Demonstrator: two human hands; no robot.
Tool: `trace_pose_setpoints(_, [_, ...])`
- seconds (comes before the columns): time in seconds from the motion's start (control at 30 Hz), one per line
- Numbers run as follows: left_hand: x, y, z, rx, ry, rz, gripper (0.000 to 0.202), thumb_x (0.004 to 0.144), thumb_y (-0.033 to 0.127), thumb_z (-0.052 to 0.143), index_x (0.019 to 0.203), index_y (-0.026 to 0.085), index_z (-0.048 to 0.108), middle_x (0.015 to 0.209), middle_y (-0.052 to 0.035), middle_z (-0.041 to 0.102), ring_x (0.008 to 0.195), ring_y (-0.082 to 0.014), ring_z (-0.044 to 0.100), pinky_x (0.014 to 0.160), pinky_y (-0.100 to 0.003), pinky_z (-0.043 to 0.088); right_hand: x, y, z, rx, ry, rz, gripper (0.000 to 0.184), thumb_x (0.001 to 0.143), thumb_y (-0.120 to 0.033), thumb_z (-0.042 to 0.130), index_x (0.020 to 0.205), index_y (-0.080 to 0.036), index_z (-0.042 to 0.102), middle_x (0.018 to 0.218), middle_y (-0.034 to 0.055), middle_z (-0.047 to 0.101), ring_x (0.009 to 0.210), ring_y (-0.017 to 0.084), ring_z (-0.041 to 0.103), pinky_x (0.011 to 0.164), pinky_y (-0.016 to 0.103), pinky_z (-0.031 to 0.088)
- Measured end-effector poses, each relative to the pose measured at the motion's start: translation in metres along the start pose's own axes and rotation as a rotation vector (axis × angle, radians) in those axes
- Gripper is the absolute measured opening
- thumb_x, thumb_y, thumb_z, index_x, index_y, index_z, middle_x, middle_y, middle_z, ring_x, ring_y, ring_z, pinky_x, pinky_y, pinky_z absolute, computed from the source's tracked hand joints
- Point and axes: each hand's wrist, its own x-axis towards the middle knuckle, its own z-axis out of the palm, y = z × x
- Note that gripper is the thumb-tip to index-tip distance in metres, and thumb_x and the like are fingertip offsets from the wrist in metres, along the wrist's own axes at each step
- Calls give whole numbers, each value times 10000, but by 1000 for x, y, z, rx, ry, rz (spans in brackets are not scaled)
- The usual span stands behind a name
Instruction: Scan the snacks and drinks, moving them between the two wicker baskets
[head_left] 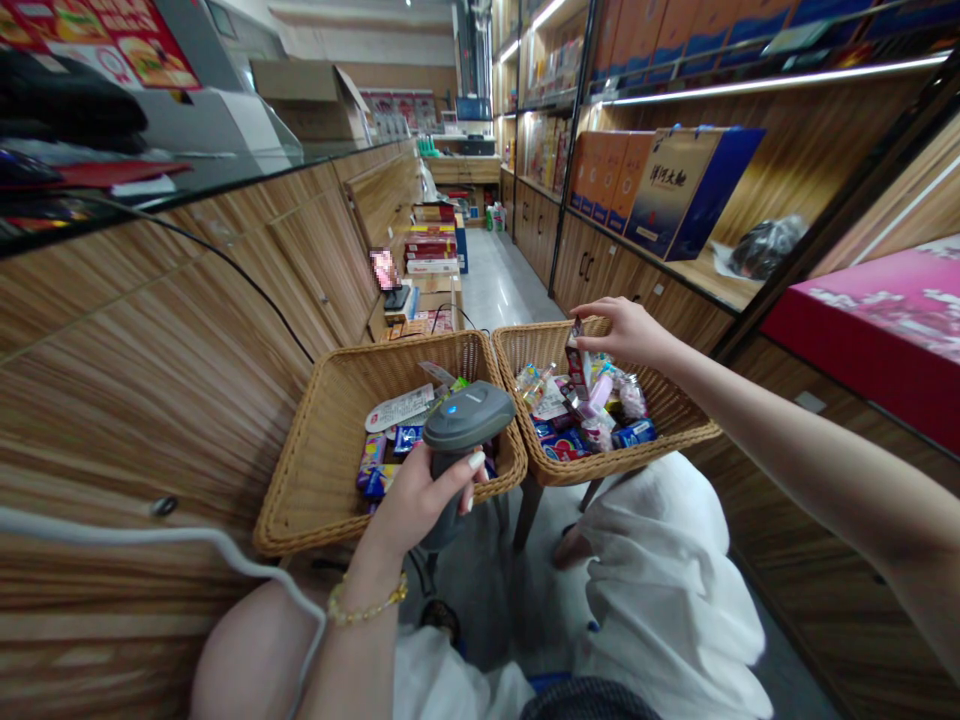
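My left hand (429, 498) is wrapped round the handle of a grey barcode scanner (469, 408), whose head shows a small blue light. Behind the scanner, the left wicker basket (300, 450) holds several packaged snacks (382, 460) and a white printed card (401, 408). Above the right wicker basket (679, 435), my right hand (619, 330) pinches a small dark red box (577, 365) by its upper end. The box stands upright over a pile of wrapped sweets (596, 405); whether its lower end touches them I cannot tell.
A wooden counter (225, 290) runs along the left. Shelves hold blue and beige gift boxes (667, 195) on the right, with a pink box (885, 310) nearer. A phone (386, 272) stands beyond the baskets. A pale cable (187, 537) crosses the lower left.
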Motion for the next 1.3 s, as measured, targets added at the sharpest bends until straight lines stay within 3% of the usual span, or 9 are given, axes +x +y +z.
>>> trace_pose_setpoints(0.13, [0,3,1,-8,6,-5,327,899,468,712,808,157,661,694,-39,672,502,-125,556,502,-254,476,-5,-8,1,169,139,110,518,798,-568,803,1190,-229,793,1151,123,773,1148,377,668,1056,594,487])
trace_pose_setpoints(0.3, [0,2,1,15,-1,3,328,923,467,687,813,159,663,632,-20,640,504,-132,563,523,-256,478,-5,-17,8,677,246,315,643,745,-615,829,1199,-163,771,1078,120,792,1043,302,729,1012,501,543])
trace_pose_setpoints(0.4, [0,0,-1,35,-16,14,353,937,484,668,801,159,670,575,-10,614,497,-136,557,528,-254,472,-5,-25,8,808,292,374,614,697,-603,870,1128,-174,788,1081,111,803,1096,303,722,1053,489,534])
trace_pose_setpoints(0.8, [0,1,0,24,-11,2,346,922,481,684,799,157,671,576,-11,618,506,-141,565,530,-258,472,-5,-54,4,950,358,374,532,717,-595,865,1055,-191,788,1114,107,806,1169,310,719,1119,495,510])
trace_pose_setpoints(1.3, [-1,1,-1,27,-3,4,354,919,483,685,792,152,676,626,-34,656,504,-137,569,523,-253,474,-6,-57,0,951,341,363,537,726,-580,865,1075,-179,788,1128,124,801,1163,316,716,1115,506,504])
